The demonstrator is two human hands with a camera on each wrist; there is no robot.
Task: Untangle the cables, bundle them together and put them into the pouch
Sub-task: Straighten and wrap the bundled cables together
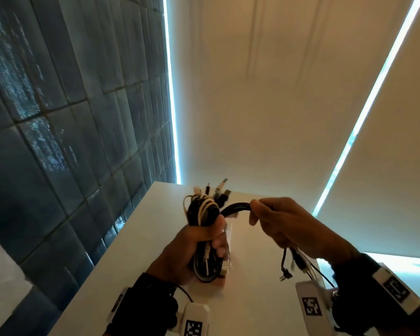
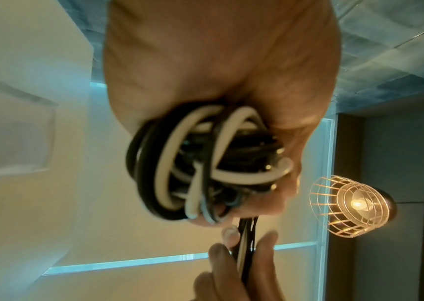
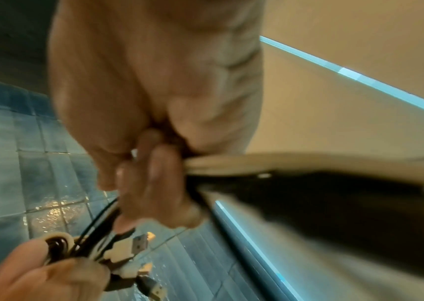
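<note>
My left hand (image 1: 204,241) grips an upright bundle of black and white cables (image 1: 204,212) above the white table (image 1: 155,238). Its looped lower end hangs below my fist, and the left wrist view shows those loops (image 2: 206,163) close up. Several plug ends (image 1: 222,187) stick out of the top. A few black strands (image 1: 235,206) arch from the top to the right, where my right hand (image 1: 262,212) pinches them. Loose ends (image 1: 285,265) dangle under that hand. In the right wrist view the USB plugs (image 3: 139,244) sit beside my left hand (image 3: 38,281). No pouch is clearly visible.
Dark blue tiles (image 1: 58,117) cover the wall to the left of the table. Pale blinds (image 1: 277,93) hang behind it. A wire-cage lamp (image 2: 349,203) glows in the left wrist view. Something thin and translucent (image 1: 229,232) lies behind my left fingers.
</note>
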